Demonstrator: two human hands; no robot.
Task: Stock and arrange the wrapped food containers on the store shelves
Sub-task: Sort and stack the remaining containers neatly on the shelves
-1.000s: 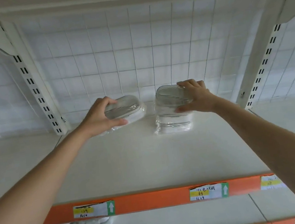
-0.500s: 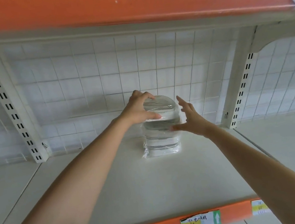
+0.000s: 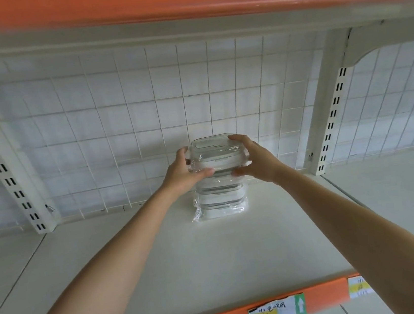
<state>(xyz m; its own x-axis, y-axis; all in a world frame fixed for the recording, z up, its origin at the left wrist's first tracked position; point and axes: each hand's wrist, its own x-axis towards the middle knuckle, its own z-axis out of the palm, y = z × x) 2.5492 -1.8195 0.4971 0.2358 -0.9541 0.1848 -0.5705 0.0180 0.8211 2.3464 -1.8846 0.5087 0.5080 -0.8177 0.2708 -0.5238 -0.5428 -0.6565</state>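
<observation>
head view shows both hands now on one stack, where a second ago each held its own wrapped container side by side. going left to right: the left hand [image 3: 184, 172] grips the left side of the top container [image 3: 214, 153], thumb across its front edge and fingers curled behind; half a second ago it alone was setting that container down. between the two hands the top container sits on the stack of wrapped containers [image 3: 221, 198], which stands directly below the grip on the shelf [image 3: 240, 253], near the wire grid back [image 3: 119, 110]. the right hand [image 3: 257, 160], open and just beside the stack half a second ago, now clasps the container's right side, fingers over the top corner, thumb at the front. judged from this, the stacking is nearly done and the hands are squaring the top container. below the grip, a price label [image 3: 273, 312] sits on the orange shelf edge.
</observation>
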